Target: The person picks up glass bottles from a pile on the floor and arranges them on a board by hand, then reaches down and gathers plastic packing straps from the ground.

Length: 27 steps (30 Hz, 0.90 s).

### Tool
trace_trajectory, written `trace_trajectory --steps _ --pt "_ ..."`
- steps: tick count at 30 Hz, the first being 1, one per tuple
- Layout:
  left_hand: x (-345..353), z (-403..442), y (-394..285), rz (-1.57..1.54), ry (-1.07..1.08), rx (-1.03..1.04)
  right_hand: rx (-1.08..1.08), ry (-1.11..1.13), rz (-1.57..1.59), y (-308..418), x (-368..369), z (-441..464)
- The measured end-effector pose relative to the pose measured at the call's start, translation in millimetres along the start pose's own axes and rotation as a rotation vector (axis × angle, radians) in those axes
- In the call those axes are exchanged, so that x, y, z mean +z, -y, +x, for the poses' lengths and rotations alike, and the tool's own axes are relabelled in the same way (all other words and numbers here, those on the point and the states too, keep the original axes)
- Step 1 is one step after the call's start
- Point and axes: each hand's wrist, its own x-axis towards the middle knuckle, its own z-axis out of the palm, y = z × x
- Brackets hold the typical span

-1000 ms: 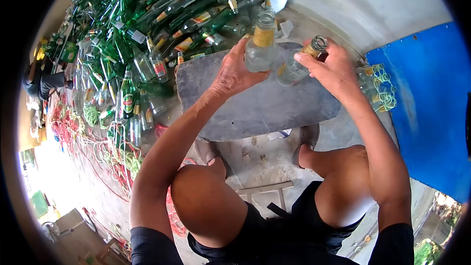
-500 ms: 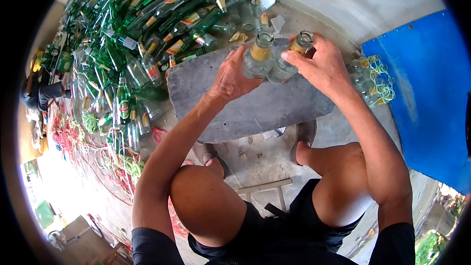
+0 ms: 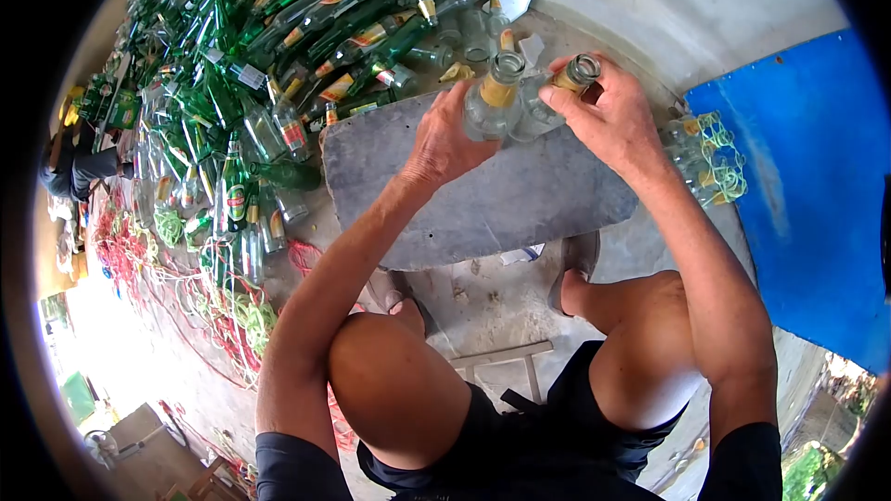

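Note:
Two clear glass bottles with gold neck labels stand side by side over the far edge of a grey board. My left hand (image 3: 447, 137) is wrapped round the body of the left bottle (image 3: 494, 107). With fingers and thumb at its neck, my right hand (image 3: 608, 111) grips the right bottle (image 3: 538, 111). Both open mouths point up toward me. The bottles are close together, and whether they touch is hard to tell. Below them lies the worn grey board (image 3: 473, 204), between my hands and my knees.
A large heap of green and clear bottles (image 3: 306, 37) fills the far left. Several bottles in green netting (image 3: 705, 158) stand right of the board, beside a blue panel (image 3: 789, 195). Red and green string (image 3: 223, 306) is strewn at left. Another person's leg (image 3: 93, 172) shows at far left.
The right bottle has shifted slightly, and the gap between the two necks is a little wider. Both hands keep their grip. The whole view has moved slightly.

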Motion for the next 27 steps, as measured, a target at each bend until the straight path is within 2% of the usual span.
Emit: trace_trajectory --steps 3,8,12,15,18,21,24,27 --pt "0 6 5 -0.004 -0.019 0.012 0.089 -0.022 0.071 5 2 2" --pt "-1 13 7 -0.054 -0.007 -0.012 0.085 -0.048 0.018 3 6 10" --pt "-3 17 7 -0.028 -0.037 0.047 0.049 -0.045 0.052 4 8 11" --pt "-7 20 4 -0.044 -0.022 0.055 0.11 -0.032 0.019 9 7 10" --pt "-8 17 2 -0.05 -0.019 0.061 0.14 -0.02 0.117 8 8 8" --pt "-8 17 2 -0.028 -0.015 0.06 0.067 -0.043 0.069 4 10 9" --pt "-8 17 4 -0.005 -0.018 0.054 0.115 -0.021 0.055 7 9 9" --pt "-5 14 6 0.02 -0.035 0.048 0.054 -0.013 0.001 6 7 9"
